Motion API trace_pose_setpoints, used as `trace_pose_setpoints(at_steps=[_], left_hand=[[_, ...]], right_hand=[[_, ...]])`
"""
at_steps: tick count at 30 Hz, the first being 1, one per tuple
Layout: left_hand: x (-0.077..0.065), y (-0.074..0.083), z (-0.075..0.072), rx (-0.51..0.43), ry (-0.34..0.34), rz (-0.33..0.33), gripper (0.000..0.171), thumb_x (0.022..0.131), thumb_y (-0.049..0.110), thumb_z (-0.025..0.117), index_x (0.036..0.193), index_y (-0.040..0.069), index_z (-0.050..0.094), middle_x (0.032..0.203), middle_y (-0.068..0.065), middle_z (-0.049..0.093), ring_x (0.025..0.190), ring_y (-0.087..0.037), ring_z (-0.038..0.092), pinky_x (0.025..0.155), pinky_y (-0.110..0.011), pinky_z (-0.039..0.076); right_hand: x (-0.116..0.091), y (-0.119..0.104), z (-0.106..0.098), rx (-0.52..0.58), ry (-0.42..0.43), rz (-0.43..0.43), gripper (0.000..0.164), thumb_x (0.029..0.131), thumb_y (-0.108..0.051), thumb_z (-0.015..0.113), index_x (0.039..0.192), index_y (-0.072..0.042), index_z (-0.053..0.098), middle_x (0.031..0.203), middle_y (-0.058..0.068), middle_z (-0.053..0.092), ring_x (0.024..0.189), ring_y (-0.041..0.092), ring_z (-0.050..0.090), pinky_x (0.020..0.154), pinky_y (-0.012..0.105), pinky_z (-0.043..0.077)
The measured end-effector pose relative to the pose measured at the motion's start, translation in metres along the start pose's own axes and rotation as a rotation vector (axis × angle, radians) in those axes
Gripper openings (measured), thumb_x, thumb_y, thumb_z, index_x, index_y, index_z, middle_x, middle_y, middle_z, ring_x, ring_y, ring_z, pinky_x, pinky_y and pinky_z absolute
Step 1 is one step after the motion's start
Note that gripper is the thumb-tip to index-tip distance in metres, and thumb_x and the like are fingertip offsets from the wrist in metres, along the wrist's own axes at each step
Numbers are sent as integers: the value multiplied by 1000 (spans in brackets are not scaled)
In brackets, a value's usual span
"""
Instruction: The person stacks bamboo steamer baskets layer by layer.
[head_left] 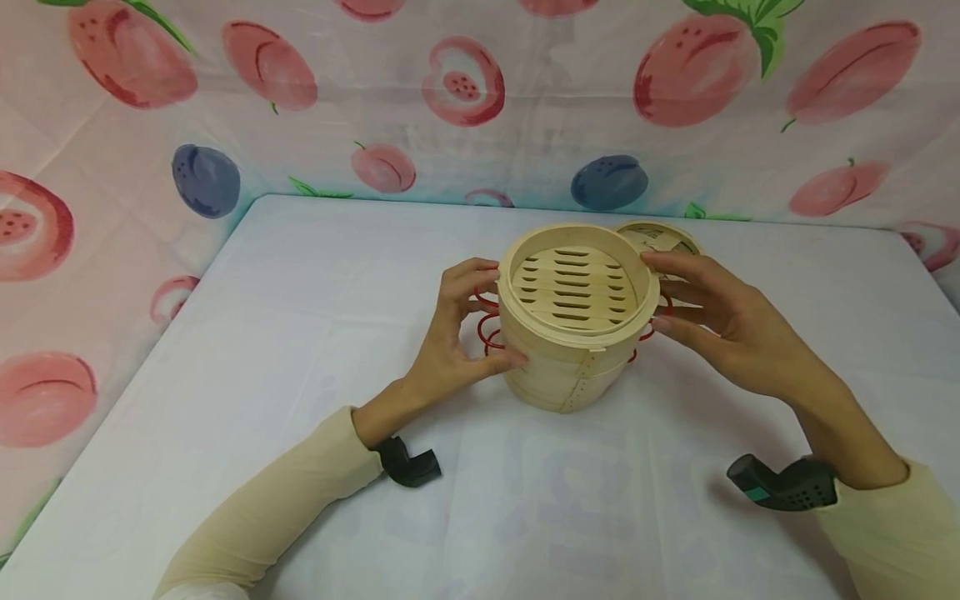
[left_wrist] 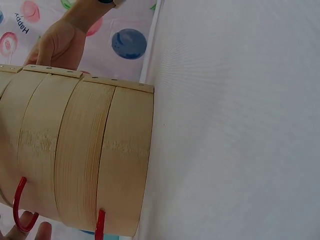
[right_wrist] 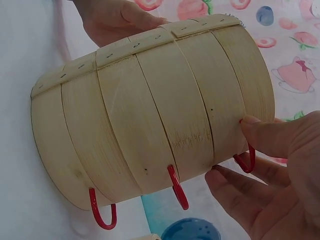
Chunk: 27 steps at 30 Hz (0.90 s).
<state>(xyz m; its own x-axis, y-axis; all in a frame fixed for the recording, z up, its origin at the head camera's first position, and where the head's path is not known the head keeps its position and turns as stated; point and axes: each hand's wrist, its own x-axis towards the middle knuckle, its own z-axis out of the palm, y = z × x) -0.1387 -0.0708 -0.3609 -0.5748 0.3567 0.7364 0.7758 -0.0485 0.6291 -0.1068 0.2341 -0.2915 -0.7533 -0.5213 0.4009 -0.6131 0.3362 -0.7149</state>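
A tall stack of round bamboo steamer baskets (head_left: 551, 371) stands on the white table, its top tier open to show a slotted floor (head_left: 573, 287). My left hand (head_left: 461, 325) grips the stack's left side, thumb low on the front wall and fingers higher up toward the back. On the opposite side my right hand (head_left: 723, 325) holds the upper tier, with fingertips at the rim and the thumb beside a red handle (right_wrist: 245, 162). More red loop handles (right_wrist: 102, 212) stick out lower down. Stapled seams (left_wrist: 52, 71) run up the side facing me.
Behind the stack, to the right, a round woven bamboo piece (head_left: 656, 235) lies partly hidden. The white tabletop (head_left: 360, 275) meets a fruit-print cloth (head_left: 525, 100) at the back and left. A dark device (head_left: 787, 485) is strapped to each wrist.
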Motion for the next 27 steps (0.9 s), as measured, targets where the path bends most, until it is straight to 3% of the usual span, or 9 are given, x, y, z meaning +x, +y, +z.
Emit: trace_pose_setpoints(at_steps=[7,14,27], left_hand=[[-2,-2,2,42,-54,11,98,69,48,81,140,14,22,141,-19,23,119,-31,41,85,-41,46],[-2,-3,2,33,-55,9,97,69,43,82,141,15,22,141,-18,23,118,-31,44,83,-41,47],[-2,-2,2,29,-63,20,94,71,39,82,137,8,23,138,-22,22,121,-32,43,85,-43,49]], right_hand=[[1,1,1,53,-27,11,75,80,23,61,145,-3,35,144,9,39,125,12,48,86,20,48],[0,1,3,65,-30,20,77,80,25,59,147,-4,32,146,10,36,126,14,46,86,21,48],[-1,4,2,17,-20,28,79,80,24,60,147,-7,33,147,8,37,126,12,46,85,20,49]])
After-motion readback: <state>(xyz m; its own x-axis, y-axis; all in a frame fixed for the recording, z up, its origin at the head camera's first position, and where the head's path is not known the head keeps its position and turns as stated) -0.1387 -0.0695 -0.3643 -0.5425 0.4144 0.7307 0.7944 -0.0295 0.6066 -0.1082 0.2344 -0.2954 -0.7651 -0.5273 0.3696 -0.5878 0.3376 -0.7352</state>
